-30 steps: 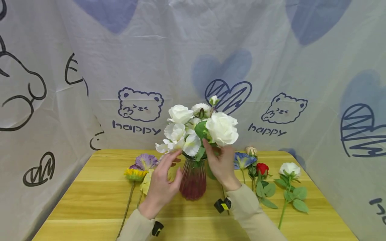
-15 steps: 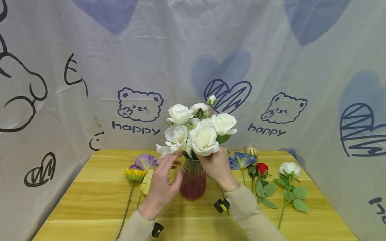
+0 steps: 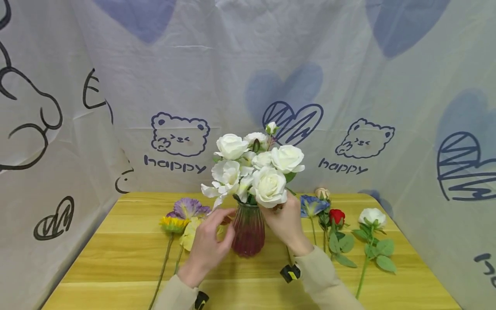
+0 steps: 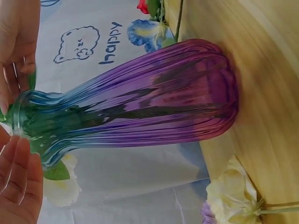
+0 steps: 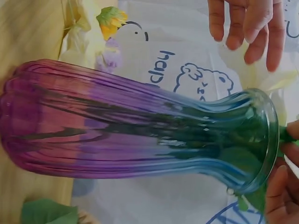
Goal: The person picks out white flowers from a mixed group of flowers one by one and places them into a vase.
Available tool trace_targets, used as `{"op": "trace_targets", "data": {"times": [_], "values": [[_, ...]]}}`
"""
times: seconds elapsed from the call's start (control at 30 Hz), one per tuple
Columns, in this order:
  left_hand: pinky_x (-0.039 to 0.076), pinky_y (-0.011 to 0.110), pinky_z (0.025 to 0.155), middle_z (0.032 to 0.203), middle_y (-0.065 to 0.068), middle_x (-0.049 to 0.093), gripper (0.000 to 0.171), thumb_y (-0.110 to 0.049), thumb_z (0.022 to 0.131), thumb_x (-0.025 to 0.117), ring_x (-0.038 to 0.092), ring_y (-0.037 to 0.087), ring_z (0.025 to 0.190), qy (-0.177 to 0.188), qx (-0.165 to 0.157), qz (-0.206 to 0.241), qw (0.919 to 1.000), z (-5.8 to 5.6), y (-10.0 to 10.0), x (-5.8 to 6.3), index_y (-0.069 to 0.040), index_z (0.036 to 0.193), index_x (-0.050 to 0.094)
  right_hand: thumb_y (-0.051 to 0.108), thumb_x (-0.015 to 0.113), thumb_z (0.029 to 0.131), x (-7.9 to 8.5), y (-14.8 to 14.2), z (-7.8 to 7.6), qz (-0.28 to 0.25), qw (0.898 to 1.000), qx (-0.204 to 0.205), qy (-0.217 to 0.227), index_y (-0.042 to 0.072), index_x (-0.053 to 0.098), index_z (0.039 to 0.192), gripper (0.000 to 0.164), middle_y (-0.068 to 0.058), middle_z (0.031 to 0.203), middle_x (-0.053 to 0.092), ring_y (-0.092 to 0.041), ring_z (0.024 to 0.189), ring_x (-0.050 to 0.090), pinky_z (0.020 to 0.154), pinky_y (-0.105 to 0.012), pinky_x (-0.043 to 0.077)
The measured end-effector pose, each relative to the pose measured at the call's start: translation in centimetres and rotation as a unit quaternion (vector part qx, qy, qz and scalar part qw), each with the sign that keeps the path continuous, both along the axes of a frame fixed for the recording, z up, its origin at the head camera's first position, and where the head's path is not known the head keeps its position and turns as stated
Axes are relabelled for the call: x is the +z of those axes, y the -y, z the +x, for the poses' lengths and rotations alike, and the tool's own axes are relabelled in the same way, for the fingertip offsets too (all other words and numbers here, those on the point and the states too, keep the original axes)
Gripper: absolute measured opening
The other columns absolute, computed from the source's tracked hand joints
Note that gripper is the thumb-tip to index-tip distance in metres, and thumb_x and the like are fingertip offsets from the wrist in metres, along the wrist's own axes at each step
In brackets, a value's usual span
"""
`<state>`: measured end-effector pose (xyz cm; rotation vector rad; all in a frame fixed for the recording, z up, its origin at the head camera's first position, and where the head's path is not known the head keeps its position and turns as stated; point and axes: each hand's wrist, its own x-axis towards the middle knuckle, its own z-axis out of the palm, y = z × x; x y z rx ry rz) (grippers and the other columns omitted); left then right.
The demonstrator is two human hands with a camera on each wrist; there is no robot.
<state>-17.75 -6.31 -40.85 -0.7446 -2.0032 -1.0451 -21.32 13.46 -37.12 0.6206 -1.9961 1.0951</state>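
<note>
A ribbed glass vase (image 3: 249,232), pink at the base and bluish at the neck, stands upright and holds several white artificial flowers (image 3: 231,146). My right hand (image 3: 284,219) is just right of the vase's mouth, its fingers pinching below the front white rose (image 3: 269,187); the bloom hides part of that grip in the head view. Fingers and green stem meet at the rim in the right wrist view. On the vase's left, my left hand (image 3: 213,237) has loosely bent fingers (image 5: 237,23), apart from the glass in the right wrist view.
Left on the wooden table (image 3: 116,258) lie a sunflower (image 3: 174,224), a purple flower (image 3: 187,208) and a yellow flower (image 3: 188,235). To the right lie a blue flower (image 3: 312,206), a red rose (image 3: 337,216), a beige rose (image 3: 322,193) and a white rose (image 3: 372,218). Printed cloth (image 3: 232,86) hangs behind.
My right hand has turned and lowered; the rose at its fingers has come down in front of the vase's mouth, showing other white blooms behind. My left hand has dropped slightly.
</note>
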Motion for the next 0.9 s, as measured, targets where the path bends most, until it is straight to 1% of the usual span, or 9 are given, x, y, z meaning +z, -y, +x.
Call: {"op": "trace_targets", "data": {"times": [0.13,0.2,0.3,0.4,0.53,0.67,0.73,0.8,0.9], "values": [[0.061,0.026,0.077,0.098,0.009,0.074,0.028,0.009,0.081,0.065,0.07,0.019,0.084,0.019,-0.008,-0.01,0.9997,0.2,-0.1,-0.6,-0.001,0.107,0.069,0.003,0.079,0.081,-0.9,-1.0,0.3,-0.032,0.999,0.01,-0.004,0.005,0.074,0.101,0.021,-0.011,0.091,0.071,-0.014,0.06,0.055,0.052,-0.025,0.051],[0.061,0.026,0.078,0.097,0.007,0.074,0.026,0.008,0.082,0.065,0.07,0.018,0.085,0.03,-0.008,-0.019,0.9993,0.3,-0.2,-1.0,-0.003,0.105,0.07,0.002,0.079,0.082,-1.3,-1.5,0.5,-0.045,0.999,0.021,0.002,0.006,0.076,0.101,0.02,-0.01,0.094,0.072,-0.015,0.063,0.056,0.051,-0.024,0.05],[0.061,0.025,0.077,0.096,0.006,0.074,0.026,0.008,0.081,0.066,0.07,0.016,0.085,0.044,-0.01,-0.031,0.9985,0.5,-0.4,-1.6,-0.004,0.103,0.071,0.0,0.077,0.084,-2.1,-2.3,0.7,-0.06,0.998,0.033,0.016,0.006,0.075,0.097,0.015,-0.009,0.092,0.071,-0.011,0.068,0.057,0.052,-0.02,0.05],[0.06,0.021,0.074,0.095,0.005,0.074,0.025,0.008,0.08,0.067,0.068,0.012,0.082,0.053,-0.011,-0.045,0.9976,0.6,-0.7,-2.2,-0.005,0.102,0.071,-0.003,0.075,0.085,-3.0,-3.1,0.8,-0.074,0.996,0.036,0.04,0.006,0.074,0.092,0.012,-0.009,0.088,0.07,-0.004,0.075,0.059,0.052,-0.017,0.051],[0.057,0.017,0.068,0.095,0.003,0.073,0.023,0.005,0.082,0.068,0.063,0.005,0.078,0.077,-0.017,-0.065,0.9948,0.7,-1.3,-2.8,-0.006,0.101,0.071,-0.004,0.075,0.085,-4.3,-4.5,1.3,-0.077,0.993,0.014,0.093,0.006,0.074,0.093,0.012,-0.01,0.089,0.072,0.002,0.079,0.06,0.054,-0.017,0.052],[0.059,0.023,0.073,0.1,0.0,0.073,0.02,-0.001,0.087,0.068,0.066,0.007,0.084,0.123,-0.018,-0.096,0.9876,1.0,-2.0,-3.3,-0.01,0.104,0.072,0.001,0.074,0.088,-5.4,-6.1,1.8,-0.055,0.986,-0.015,0.156,0.009,0.074,0.098,0.013,-0.008,0.092,0.073,0.0,0.082,0.063,0.059,-0.02,0.056],[0.06,0.027,0.08,0.104,-0.002,0.072,0.02,-0.006,0.09,0.068,0.068,0.009,0.092,0.148,-0.018,-0.118,0.9817,1.1,-2.4,-3.5,-0.013,0.107,0.071,0.004,0.073,0.09,-6.0,-7.0,2.0,-0.042,0.981,-0.024,0.186,0.011,0.073,0.101,0.013,-0.007,0.094,0.074,-0.003,0.083,0.064,0.062,-0.021,0.056],[0.06,0.029,0.083,0.107,-0.003,0.072,0.019,-0.009,0.092,0.066,0.069,0.011,0.095,0.17,-0.024,-0.138,0.9754,1.0,-2.8,-3.6,-0.015,0.11,0.071,0.007,0.072,0.092,-6.5,-7.8,2.3,-0.028,0.977,-0.029,0.211,0.012,0.073,0.105,0.014,-0.008,0.097,0.075,-0.006,0.084,0.066,0.064,-0.023,0.057],[0.06,0.029,0.085,0.109,-0.003,0.07,0.019,-0.012,0.095,0.064,0.068,0.011,0.098,0.187,-0.038,-0.163,0.968,0.9,-3.4,-3.8,-0.016,0.113,0.07,0.008,0.069,0.094,-7.2,-9.3,2.8,-0.009,0.968,-0.042,0.247,0.014,0.072,0.108,0.015,-0.006,0.1,0.075,-0.007,0.087,0.066,0.065,-0.023,0.056]]}}
